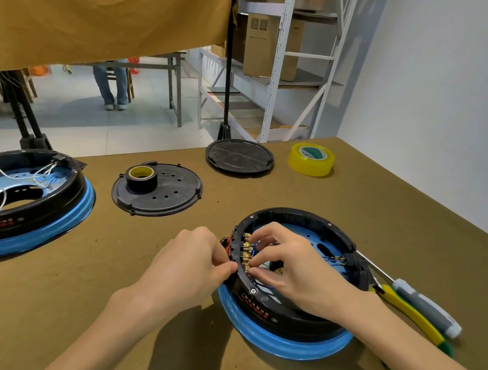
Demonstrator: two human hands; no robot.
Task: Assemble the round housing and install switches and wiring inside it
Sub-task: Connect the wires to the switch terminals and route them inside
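A round black housing with a blue base ring lies on the table in front of me. A row of brass switch terminals runs along its left inner wall, with blue wires beside them. My left hand pinches the outside of that wall with thumb and fingers closed. My right hand reaches inside the housing, fingertips on the brass terminals and wires. Which single part each hand grips is hidden by the fingers.
A second housing with white wires lies at the left. A black lid carries a black tape roll; another black lid and a yellow tape roll lie farther back. A screwdriver and yellow-handled pliers lie at the right.
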